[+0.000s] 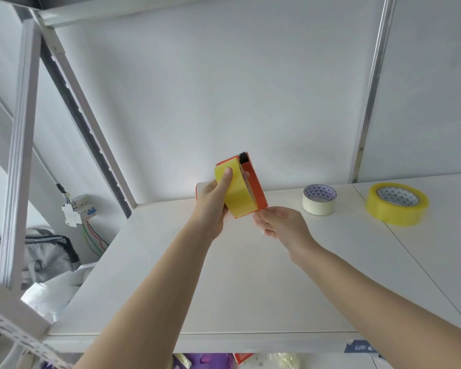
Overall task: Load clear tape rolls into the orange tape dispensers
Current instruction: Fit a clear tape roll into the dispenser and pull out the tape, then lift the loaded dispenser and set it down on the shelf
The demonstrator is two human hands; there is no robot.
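An orange tape dispenser [257, 186] with a yellowish clear tape roll [238, 197] seated in it is held up above the white shelf [224, 275]. My left hand [213, 203] grips the roll and dispenser, thumb pressed on the roll's face. My right hand [280, 222] sits just below the dispenser's lower right corner, fingers curled and pinching near that corner; what it pinches is too small to see. Two more rolls lie flat on the shelf to the right: a pale one [319, 199] and a larger yellowish clear one [397, 203].
A second orange-edged object [198, 191] peeks out behind my left hand. White metal shelf posts [19, 155] rise at the left. A wall breaker with coloured wires [76, 210] and a grey bag [37, 251] sit beyond the shelf's left edge.
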